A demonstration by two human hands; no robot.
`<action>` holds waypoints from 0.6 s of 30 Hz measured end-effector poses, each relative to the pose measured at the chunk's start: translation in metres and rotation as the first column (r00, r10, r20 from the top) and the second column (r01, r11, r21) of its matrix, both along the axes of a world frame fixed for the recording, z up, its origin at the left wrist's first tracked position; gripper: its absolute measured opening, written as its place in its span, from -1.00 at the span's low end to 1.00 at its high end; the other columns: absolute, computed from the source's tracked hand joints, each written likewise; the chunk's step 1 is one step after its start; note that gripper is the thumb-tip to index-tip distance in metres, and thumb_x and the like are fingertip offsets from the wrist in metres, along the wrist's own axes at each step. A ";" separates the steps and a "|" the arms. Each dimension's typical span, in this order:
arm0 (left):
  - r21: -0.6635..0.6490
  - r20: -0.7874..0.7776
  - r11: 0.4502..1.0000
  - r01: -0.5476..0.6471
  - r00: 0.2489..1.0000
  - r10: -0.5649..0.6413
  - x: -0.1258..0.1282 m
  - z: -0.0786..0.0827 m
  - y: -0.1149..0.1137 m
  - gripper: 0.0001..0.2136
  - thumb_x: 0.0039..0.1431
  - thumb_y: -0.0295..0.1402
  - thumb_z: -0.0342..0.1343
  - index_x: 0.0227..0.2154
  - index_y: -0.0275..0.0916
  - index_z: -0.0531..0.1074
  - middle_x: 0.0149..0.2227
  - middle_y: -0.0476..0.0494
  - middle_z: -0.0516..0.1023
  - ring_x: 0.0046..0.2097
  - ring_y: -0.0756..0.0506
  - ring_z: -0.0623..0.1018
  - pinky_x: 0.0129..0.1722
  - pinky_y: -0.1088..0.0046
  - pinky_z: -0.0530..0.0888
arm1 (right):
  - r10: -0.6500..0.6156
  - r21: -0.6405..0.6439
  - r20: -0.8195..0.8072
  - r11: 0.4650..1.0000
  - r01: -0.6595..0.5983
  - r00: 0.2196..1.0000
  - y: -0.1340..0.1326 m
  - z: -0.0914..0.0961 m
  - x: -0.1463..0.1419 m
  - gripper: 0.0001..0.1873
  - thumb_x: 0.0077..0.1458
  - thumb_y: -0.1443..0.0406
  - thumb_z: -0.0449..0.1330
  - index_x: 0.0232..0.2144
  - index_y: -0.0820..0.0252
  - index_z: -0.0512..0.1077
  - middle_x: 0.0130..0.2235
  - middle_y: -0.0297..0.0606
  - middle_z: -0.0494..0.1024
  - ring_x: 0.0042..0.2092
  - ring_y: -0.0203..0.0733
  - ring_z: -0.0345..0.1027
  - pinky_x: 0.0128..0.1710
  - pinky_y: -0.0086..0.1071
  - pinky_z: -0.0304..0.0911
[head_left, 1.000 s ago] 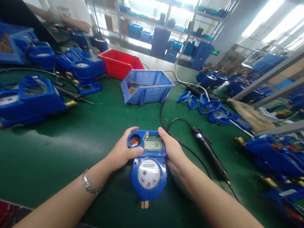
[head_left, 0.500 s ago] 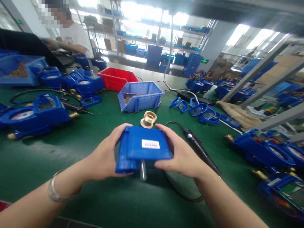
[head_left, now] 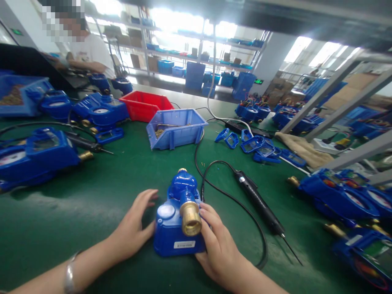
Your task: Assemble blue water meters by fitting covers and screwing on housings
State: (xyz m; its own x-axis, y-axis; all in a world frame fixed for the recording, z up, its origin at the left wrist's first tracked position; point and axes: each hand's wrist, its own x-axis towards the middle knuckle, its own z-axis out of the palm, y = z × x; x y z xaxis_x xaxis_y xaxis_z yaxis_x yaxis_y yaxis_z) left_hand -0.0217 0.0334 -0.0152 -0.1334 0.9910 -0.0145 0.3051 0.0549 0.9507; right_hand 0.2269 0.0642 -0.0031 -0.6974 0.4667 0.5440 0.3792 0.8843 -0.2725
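Observation:
A blue water meter point(head_left: 174, 228) with threaded brass pipe ends sits on the green bench in front of me, its pipe side up and a white label on the side facing me. Against its right side lies my right hand point(head_left: 220, 245), the fingers curled along the housing and gripping it. On the other side, my left hand point(head_left: 134, 228) is open, fingers spread, with the thumb at the meter's left edge; whether it touches I cannot tell. A black electric screwdriver point(head_left: 259, 202) with a cable rests to the right of the meter.
Behind the meter stand a blue bin point(head_left: 179, 132) of small screws and a red bin point(head_left: 143, 104). More blue meters point(head_left: 52, 149) line the left; others point(head_left: 343, 196) fill the right. Blue lid frames point(head_left: 252, 143) lie at back right. A person point(head_left: 92, 53) works across the bench.
The meter has been turned over and lowered onto the bench, so its pipe side now shows. My left hand has loosened from it and spread its fingers; my right hand stays on its side.

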 end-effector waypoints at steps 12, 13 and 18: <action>-0.564 0.766 0.742 0.363 0.567 0.304 0.029 0.024 0.033 -0.73 -0.09 -0.34 0.19 -0.32 -0.42 0.51 -0.36 -0.20 0.63 -0.32 -0.11 0.57 -0.20 0.41 0.43 | -0.009 0.227 0.116 0.974 -0.018 0.993 0.016 0.008 -0.006 -0.57 0.00 0.33 0.19 -0.06 0.41 0.31 -0.05 0.08 0.39 0.08 0.17 0.25 -0.08 -0.06 0.40; -0.555 0.760 0.755 0.349 0.582 0.290 0.027 0.023 0.037 -0.74 -0.12 -0.35 0.20 -0.34 -0.42 0.52 -0.37 -0.19 0.63 -0.34 -0.10 0.56 -0.21 0.41 0.43 | 0.024 0.144 0.189 0.988 -0.052 0.982 0.024 0.024 -0.006 -0.55 -0.02 0.23 0.24 -0.09 0.38 0.35 -0.09 0.05 0.44 0.00 0.13 0.34 -0.09 -0.08 0.40; -0.503 0.772 0.791 0.347 0.592 0.230 0.024 0.020 0.046 -0.69 -0.22 -0.33 0.26 -0.35 -0.39 0.51 -0.41 -0.17 0.62 -0.37 -0.10 0.54 -0.30 0.42 0.40 | 0.046 -0.220 0.320 0.975 0.027 0.946 0.099 0.126 -0.032 -0.86 0.04 0.29 0.22 -0.28 0.14 0.45 -0.29 -0.27 0.56 -0.26 -0.21 0.46 -0.27 -0.38 0.39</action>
